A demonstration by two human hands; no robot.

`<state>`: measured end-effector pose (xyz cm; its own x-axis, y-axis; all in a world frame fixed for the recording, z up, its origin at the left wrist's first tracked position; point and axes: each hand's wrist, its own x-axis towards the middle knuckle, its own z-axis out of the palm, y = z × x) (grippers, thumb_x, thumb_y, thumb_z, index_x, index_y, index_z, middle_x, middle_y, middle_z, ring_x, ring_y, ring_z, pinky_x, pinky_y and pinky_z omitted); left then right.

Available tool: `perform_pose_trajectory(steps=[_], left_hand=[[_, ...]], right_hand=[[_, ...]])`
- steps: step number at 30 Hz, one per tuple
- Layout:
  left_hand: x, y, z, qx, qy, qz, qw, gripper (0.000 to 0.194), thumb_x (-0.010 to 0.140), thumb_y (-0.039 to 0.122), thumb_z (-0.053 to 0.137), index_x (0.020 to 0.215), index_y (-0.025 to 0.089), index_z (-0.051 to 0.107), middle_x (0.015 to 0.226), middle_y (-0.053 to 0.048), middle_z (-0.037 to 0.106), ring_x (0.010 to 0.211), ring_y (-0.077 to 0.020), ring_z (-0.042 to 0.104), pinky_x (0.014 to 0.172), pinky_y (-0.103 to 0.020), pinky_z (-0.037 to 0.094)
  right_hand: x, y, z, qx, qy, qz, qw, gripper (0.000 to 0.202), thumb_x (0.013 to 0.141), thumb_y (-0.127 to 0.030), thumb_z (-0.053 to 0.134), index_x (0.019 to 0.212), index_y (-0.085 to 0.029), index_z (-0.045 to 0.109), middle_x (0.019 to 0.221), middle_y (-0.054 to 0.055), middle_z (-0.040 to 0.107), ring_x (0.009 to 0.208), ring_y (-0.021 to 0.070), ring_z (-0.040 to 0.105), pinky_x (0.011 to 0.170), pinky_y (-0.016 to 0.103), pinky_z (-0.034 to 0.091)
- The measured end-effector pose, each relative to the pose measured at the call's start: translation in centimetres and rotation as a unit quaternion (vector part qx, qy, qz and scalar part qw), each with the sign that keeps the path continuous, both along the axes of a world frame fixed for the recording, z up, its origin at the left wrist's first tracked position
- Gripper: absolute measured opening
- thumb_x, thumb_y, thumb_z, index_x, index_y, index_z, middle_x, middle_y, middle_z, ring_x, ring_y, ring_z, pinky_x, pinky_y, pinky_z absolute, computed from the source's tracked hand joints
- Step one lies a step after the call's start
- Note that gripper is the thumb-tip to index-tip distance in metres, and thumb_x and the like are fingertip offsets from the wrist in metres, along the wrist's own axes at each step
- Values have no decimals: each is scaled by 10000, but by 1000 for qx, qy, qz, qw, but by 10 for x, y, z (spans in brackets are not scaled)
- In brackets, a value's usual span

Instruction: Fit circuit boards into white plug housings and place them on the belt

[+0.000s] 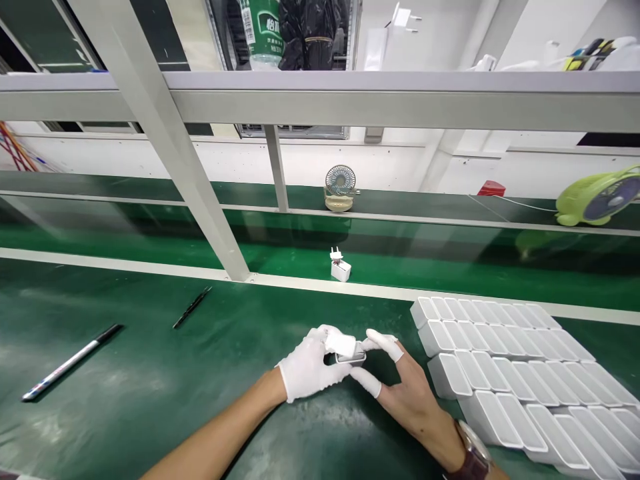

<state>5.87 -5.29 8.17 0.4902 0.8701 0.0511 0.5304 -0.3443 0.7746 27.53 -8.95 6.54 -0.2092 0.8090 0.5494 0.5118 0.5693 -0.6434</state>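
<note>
My left hand (311,365), in a white glove, is closed around a small white plastic housing (356,358) above the green bench. The open side of this housing shows a grey inside. A white block-like piece (342,345) lies against its top; where the two join is hard to make out. White finger covers sit on the thumb and fingertips of my right hand (407,393), which pinches the housing's right end. To the right stand rows of open white plastic housings (500,337). A white plug adapter (341,269) with two prongs stands beyond my hands.
A marker pen (73,363) and a thin black pen (192,307) lie on the bench (150,393) at left. A slanted metal post (175,153) rises behind them. A small fan (340,188) and a green fan (597,195) stand on the back ledge.
</note>
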Motion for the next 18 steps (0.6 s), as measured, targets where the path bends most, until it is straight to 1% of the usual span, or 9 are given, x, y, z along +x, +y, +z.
perform_pose_trajectory(steps=[1, 3, 5, 6, 8, 10, 13, 16, 18], left_hand=[[0, 1, 4, -20, -13, -2, 1000, 230, 871, 411, 673, 1035, 259, 725, 1026, -30, 685, 949, -206, 643, 864, -343, 526], [-1, 4, 10, -48, -46, -19, 998, 232, 878, 415, 672, 1025, 249, 738, 987, -20, 695, 935, -200, 636, 864, -334, 514], [-3, 7, 11, -94, -85, -21, 992, 300, 876, 410, 683, 1120, 238, 714, 1044, -24, 705, 974, -210, 639, 899, -347, 508], [-4, 8, 10, -125, -110, -11, 986, 369, 872, 418, 692, 1187, 225, 682, 1081, -33, 706, 985, -215, 645, 906, -355, 513], [-6, 10, 7, -176, -160, 15, 971, 503, 864, 434, 708, 1294, 196, 601, 1125, -59, 700, 1002, -225, 654, 913, -374, 525], [-7, 10, 5, -198, -206, 30, 958, 576, 865, 440, 712, 1347, 176, 539, 1177, -88, 685, 1066, -240, 645, 956, -398, 515], [-8, 12, 3, -229, -251, 31, 940, 598, 885, 440, 697, 1376, 164, 497, 1251, -129, 656, 1127, -254, 628, 986, -423, 497], [-8, 14, 1, -265, -273, 21, 925, 618, 864, 416, 734, 1377, 165, 498, 1259, -144, 654, 1101, -253, 631, 925, -403, 511], [-8, 15, -1, -275, -271, 9, 923, 603, 849, 393, 756, 1359, 170, 524, 1229, -135, 663, 1073, -239, 629, 879, -369, 511]], right_hand=[[0, 1, 0, -6, 9, -1, 1000, 537, 915, -316, 698, 1391, -236, 463, 1102, 70, 677, 1026, 238, 665, 925, 424, 577], [1, 3, -1, -13, 21, -3, 1000, 426, 911, -317, 701, 1294, -244, 529, 1117, 69, 672, 1056, 234, 662, 946, 417, 571], [2, 5, -4, -20, 17, 8, 1000, 331, 914, -301, 696, 1216, -252, 571, 1220, 81, 645, 1144, 237, 640, 997, 420, 553], [3, 6, -6, -20, 10, 22, 1000, 319, 921, -287, 687, 1218, -256, 577, 1279, 85, 624, 1192, 237, 622, 1029, 421, 539], [3, 8, -10, -5, -8, 53, 999, 368, 946, -240, 650, 1301, -258, 555, 1371, 95, 577, 1267, 232, 583, 1081, 417, 511], [3, 9, -12, 25, -30, 73, 997, 451, 966, -172, 605, 1399, -256, 509, 1403, 107, 552, 1298, 225, 561, 1098, 404, 503], [3, 10, -13, 69, -60, 82, 992, 515, 966, -101, 573, 1450, -251, 484, 1401, 123, 537, 1288, 226, 561, 1079, 396, 525], [6, 10, -11, 89, -92, 100, 987, 521, 951, -78, 582, 1442, -228, 496, 1389, 146, 529, 1272, 239, 561, 1041, 405, 552], [8, 11, -9, 94, -111, 113, 983, 504, 945, -72, 588, 1426, -202, 514, 1363, 165, 537, 1266, 250, 560, 1022, 410, 562]])
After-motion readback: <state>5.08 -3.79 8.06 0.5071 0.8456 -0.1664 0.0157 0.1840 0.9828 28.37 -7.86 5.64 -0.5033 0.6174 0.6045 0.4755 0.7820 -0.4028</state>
